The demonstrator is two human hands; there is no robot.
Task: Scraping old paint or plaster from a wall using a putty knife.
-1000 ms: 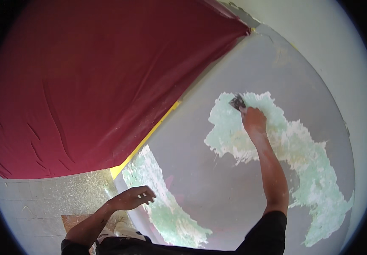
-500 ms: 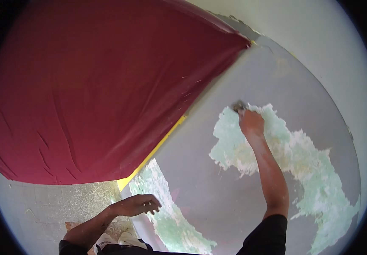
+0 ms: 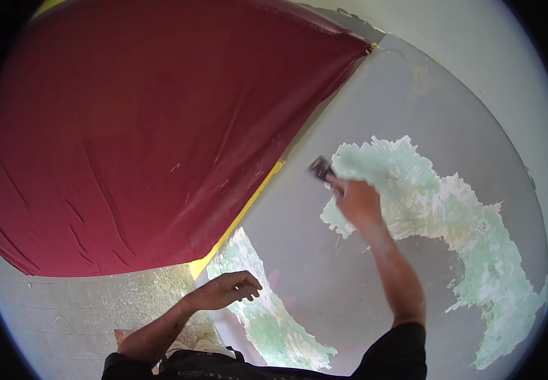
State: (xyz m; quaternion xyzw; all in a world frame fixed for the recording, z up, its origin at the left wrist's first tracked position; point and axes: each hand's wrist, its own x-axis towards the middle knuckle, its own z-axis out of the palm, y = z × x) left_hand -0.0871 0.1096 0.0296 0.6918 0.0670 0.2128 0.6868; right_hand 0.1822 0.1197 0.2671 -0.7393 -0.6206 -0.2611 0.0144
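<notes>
My right hand [image 3: 356, 199] grips a dark scraper [image 3: 320, 168], slightly blurred, whose blade is over the grey panel [image 3: 464, 120] just left of the upper tip of a large pale green and white patch [image 3: 496, 278]. My left hand [image 3: 229, 288] holds nothing, its fingers apart and loosely bent, over or near a smaller green-white patch [image 3: 274, 329] at the lower left of the panel. I cannot tell whether it touches the surface.
A maroon sheet [image 3: 147, 126] covers the upper left, bordered by yellow tape [image 3: 246, 212] along the grey panel. Pale speckled tiled floor [image 3: 64, 304] shows at the lower left, a brown board [image 3: 122, 335] near my left arm. A white wall [image 3: 502, 57] is at upper right.
My right hand and scraper have moved left and down, off the patch's top edge onto grey surface. My left hand has shifted right, its fingers still loosely bent.
</notes>
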